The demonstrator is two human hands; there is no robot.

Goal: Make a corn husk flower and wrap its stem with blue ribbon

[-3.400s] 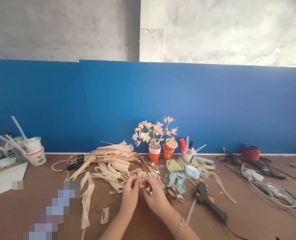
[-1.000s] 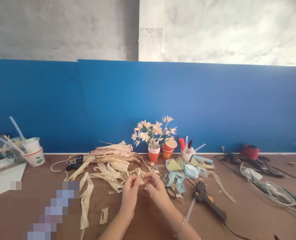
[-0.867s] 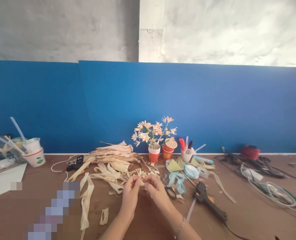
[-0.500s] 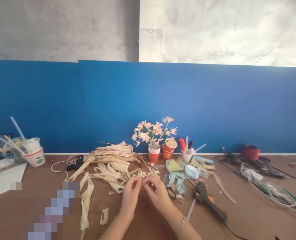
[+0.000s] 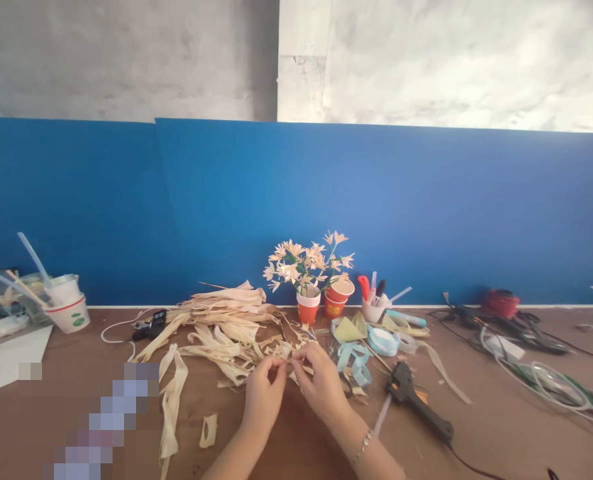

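My left hand (image 5: 265, 390) and my right hand (image 5: 321, 385) are close together above the brown table, both closed in a pinch. Whatever lies between their fingertips is too small to make out. Just beyond the fingers are pale scraps, and to the left spreads a heap of dried husk strips (image 5: 221, 340). Cream-coloured handmade flowers (image 5: 291, 272) on green stems stand in a stack of red paper cups (image 5: 307, 312) at the back. Right of my right hand lie curled blue ribbon (image 5: 360, 370) and a black hot glue gun (image 5: 419, 402).
A white cup (image 5: 373, 311) holds pens and a red-handled tool. Cables (image 5: 541, 383) tangle on the right. At the far left, a paper cup (image 5: 70, 315) stands near white paper (image 5: 16, 363). A blue partition (image 5: 226, 200) rises behind the table.
My fingertips have drawn slightly apart, with the right hand shifted a little up and to the right. Both hands stay pinched. The things on the table have not moved.
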